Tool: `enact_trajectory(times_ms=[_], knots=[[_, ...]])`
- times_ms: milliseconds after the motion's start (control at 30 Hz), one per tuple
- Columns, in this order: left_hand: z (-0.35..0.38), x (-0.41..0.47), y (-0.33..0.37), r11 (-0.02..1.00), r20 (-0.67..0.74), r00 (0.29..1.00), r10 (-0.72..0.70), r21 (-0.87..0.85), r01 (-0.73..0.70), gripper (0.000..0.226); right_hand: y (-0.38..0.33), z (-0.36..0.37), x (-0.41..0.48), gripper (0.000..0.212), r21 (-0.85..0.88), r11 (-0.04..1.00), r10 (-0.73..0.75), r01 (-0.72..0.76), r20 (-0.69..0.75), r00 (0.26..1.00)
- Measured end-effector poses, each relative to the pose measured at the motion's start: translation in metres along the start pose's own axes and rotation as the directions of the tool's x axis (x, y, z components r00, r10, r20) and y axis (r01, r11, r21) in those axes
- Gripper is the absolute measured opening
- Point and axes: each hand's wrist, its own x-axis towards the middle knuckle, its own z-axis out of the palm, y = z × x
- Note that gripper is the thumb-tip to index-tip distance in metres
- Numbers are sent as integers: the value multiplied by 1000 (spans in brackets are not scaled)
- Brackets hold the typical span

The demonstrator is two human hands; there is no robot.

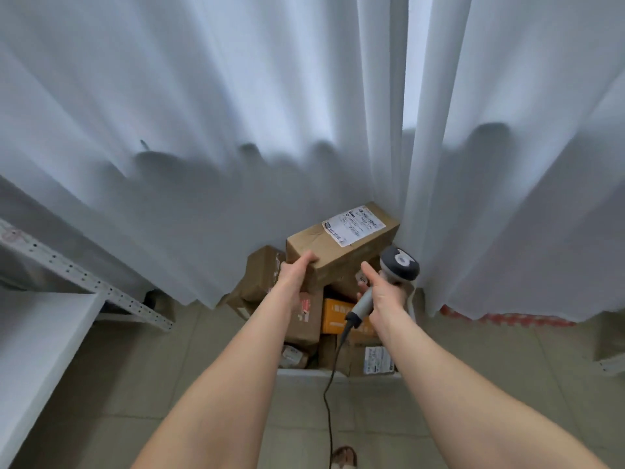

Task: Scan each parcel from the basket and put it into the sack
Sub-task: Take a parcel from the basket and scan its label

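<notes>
Perforated metal rack [84,279] far left, white curtain [236,130] behind everything. Left hand [297,269] grips near corner of brown parcel [341,252], held up over the basket [304,372], white label [353,228] facing up. More boxes [306,316] piled in the basket below. Right hand [382,292] clenched round handle of scanner [399,264], just right of the parcel; cable [329,401] hangs down.
</notes>
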Motion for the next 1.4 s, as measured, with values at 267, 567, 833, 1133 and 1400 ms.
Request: enact_trajectory(times_ms=[267, 567, 833, 1133, 1400], knots=[[-38, -124, 19, 990, 83, 986, 143, -12, -143, 80, -14, 30, -109, 117, 45, 987, -157, 151, 178, 971], [-107, -188, 30, 988, 163, 976, 147, 19, -152, 35, -5, 46, -169, 106, 44, 982, -189, 186, 358, 914], [-210, -188, 40, 980, 152, 976, 159, 92, -174, 59, 45, 67, -229, 42, -211, 923, -110, 321, 654, 748], [-277, -181, 3, 953, -54, 953, 297, -43, -299, 59, 73, 94, -263, 17, -334, 851, -103, 404, 649, 754], [-296, -171, -14, 959, -132, 955, 264, -74, -275, 60, 87, 104, -301, 11, -464, 774, 48, 432, 722, 690]])
